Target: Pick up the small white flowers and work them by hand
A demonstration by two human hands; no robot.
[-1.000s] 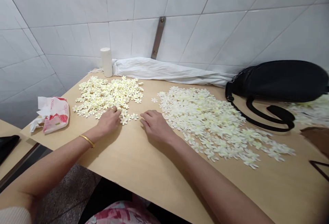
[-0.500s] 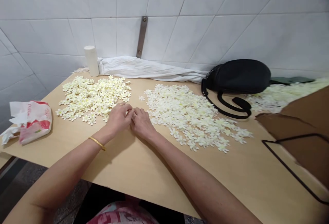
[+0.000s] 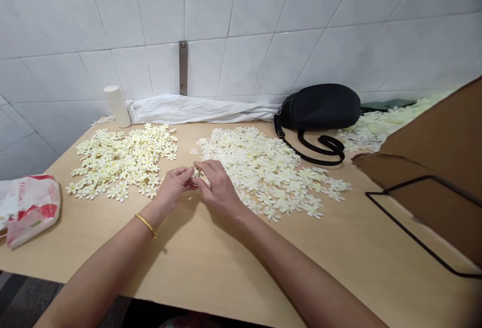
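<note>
My left hand (image 3: 175, 186) and my right hand (image 3: 218, 187) meet above the table, fingertips pinched together. Between them is a small white artificial flower (image 3: 196, 173), partly covered by the fingers. To the left lies a pile of cream-yellow artificial flowers (image 3: 120, 159). A paler, flatter pile of white flower pieces (image 3: 256, 159) spreads to the right, just behind my right hand. One loose white flower piece (image 3: 194, 151) lies between the two piles. A gold bangle circles my left wrist.
Against the tiled wall stand a white bottle (image 3: 117, 107) and a rolled white cloth (image 3: 196, 110). A black bag (image 3: 322, 106) with its strap lies at the back right. Brown cardboard (image 3: 433, 172) and a black wire frame (image 3: 410, 237) are at right; a tissue packet (image 3: 35, 205) is at left.
My view has shifted, so the table items appear farther left. My hands have turned upward a little, and the white flower between the fingertips now shows.
</note>
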